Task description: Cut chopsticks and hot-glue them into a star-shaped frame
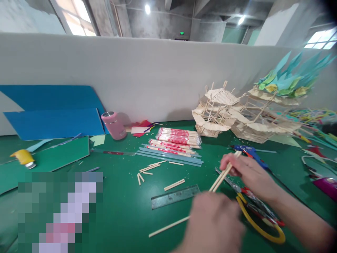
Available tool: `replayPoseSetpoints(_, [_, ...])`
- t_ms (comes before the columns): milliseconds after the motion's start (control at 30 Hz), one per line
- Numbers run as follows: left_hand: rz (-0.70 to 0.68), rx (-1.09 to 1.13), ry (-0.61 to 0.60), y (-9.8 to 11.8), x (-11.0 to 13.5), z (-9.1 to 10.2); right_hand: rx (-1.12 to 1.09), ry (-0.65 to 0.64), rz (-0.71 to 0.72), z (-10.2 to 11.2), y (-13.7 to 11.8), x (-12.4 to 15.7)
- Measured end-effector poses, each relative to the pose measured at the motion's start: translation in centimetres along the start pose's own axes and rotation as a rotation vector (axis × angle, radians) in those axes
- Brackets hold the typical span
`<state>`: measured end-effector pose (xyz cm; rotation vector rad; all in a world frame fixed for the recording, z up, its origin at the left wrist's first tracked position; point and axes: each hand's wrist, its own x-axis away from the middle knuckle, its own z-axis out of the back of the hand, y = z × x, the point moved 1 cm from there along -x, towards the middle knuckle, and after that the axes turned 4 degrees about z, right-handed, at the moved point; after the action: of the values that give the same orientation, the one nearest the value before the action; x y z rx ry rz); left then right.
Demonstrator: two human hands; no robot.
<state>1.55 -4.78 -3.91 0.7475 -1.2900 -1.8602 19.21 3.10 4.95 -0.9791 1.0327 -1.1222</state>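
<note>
My right hand [247,174] is pinched around the upper end of a pair of wooden chopsticks [223,174] held slanted over the green mat. My left hand [213,225], seen from the back and blurred, is closed at the lower end of the same sticks. A single long stick [168,227] juts out to the left from under my left hand; whether the hand holds it is unclear. Scissors with yellow handles [259,228] lie beneath my right wrist.
A clear ruler [175,196], cut stick pieces [174,184], wrapped chopstick packs [179,136] and blue strips [168,156] lie ahead. A blue glue gun [251,153], stick-built models [218,112], a pink tumbler [113,124], blue boards [52,123] and a yellow object [23,157] ring the mat.
</note>
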Motion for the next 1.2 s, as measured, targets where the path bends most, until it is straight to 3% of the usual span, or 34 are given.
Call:
replayPoseSetpoints(67, [0.048,-0.032,0.134,1.9,-1.9,3.4,-0.102,-0.095,-0.021,-1.8,1.0,-0.3])
replayPoseSetpoints(100, [0.137,-0.053,0.182,2.3,-2.5,4.6,-0.165,-0.105,-0.023,-2.7,1.5,-0.5])
replayPoseSetpoints(200, [0.394,0.106,0.087,2.0,-3.4,6.3,-0.322,-0.064,-0.079,-5.0,2.9,-1.2])
replayPoseSetpoints(267, [0.450,0.194,0.080,1.1,-3.4,6.8,-0.375,-0.035,-0.138,-5.9,3.8,-1.5])
replayPoseSetpoints(400, [0.358,-0.051,0.158,-0.1,-3.6,8.8,-0.430,0.030,-0.229,-5.6,5.3,-1.9])
replayPoseSetpoints(567, [0.294,-0.187,0.332,-0.6,-4.5,12.1,-0.483,0.267,-0.294,-2.7,6.4,-1.9])
replayPoseSetpoints(700, [0.225,-0.266,0.412,-0.5,-4.7,12.6,-0.495,0.350,-0.350,-2.2,7.1,-1.5])
replayPoseSetpoints(967, [0.170,-0.307,0.413,-0.8,-4.4,11.7,-0.422,0.200,-0.440,-6.6,7.6,-1.9])
replayPoseSetpoints(1100, [0.188,-0.269,0.414,-1.6,-4.2,12.5,-0.242,0.198,-0.399,-6.5,8.1,-1.8])
replayPoseSetpoints(1200, [0.205,-0.204,0.426,-2.0,-4.2,13.3,-0.019,0.228,-0.284,-5.9,8.3,-1.0])
